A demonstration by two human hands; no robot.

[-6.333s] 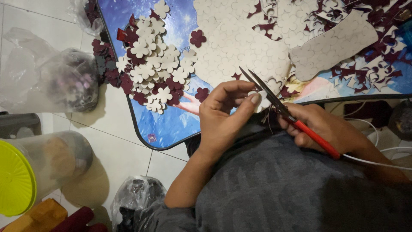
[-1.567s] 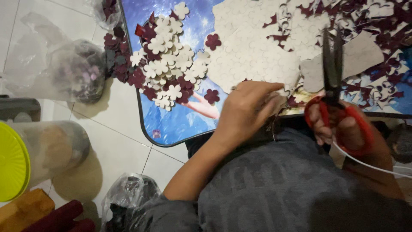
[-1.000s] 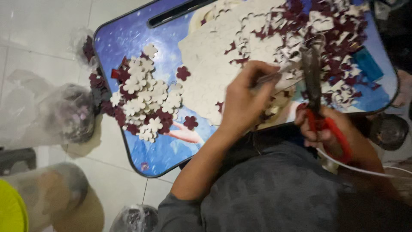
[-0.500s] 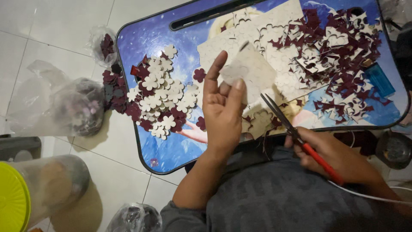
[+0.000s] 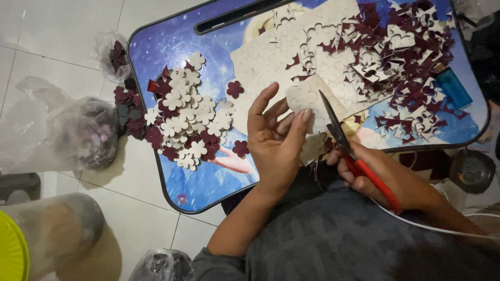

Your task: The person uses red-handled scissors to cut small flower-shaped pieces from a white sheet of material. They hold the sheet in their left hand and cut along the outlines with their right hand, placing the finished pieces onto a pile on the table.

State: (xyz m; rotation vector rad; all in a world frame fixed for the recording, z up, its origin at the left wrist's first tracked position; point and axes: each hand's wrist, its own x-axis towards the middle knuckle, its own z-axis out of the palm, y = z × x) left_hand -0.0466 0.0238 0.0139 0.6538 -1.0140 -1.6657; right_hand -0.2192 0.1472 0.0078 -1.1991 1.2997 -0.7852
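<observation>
Nearest the camera, over a lap in grey cloth, the right hand (image 5: pixel 385 177) closes its grip on the red handles of a pair of scissors (image 5: pixel 350 151), whose dark blades point up and away toward a cream sheet piece (image 5: pixel 311 100). Just beside it, the left hand (image 5: pixel 275 140) is raised palm-up with its fingers spread; the fingertips touch the lower edge of that cream piece, which bears flower outlines, and the grip is a loose pinch rather than a closed fist. A white cord (image 5: pixel 442 226) trails across the lap under the right wrist.

Beyond the hands lies the tabletop (image 5: pixel 172 57), a blue printed lap tray with a dark rim. On its left part sits a pile of cut flowers (image 5: pixel 185 122), cream ones heaped over maroon ones, with two single maroon flowers lying apart near the left hand. Across the middle spreads a large cream sheet (image 5: pixel 271 52) with flower shapes marked on it, and to the right a heap of maroon and cream scraps (image 5: pixel 401 57) covers the tray. A small blue lighter-shaped object (image 5: pixel 454 88) rests at the right edge among the scraps.

Off the tray, on the tiled floor (image 5: pixel 62 31), a clear plastic bag (image 5: pixel 78 132) holds more dark pieces, and a clear jar with a yellow-green lid (image 5: pixel 31 239) lies at the lower left.
</observation>
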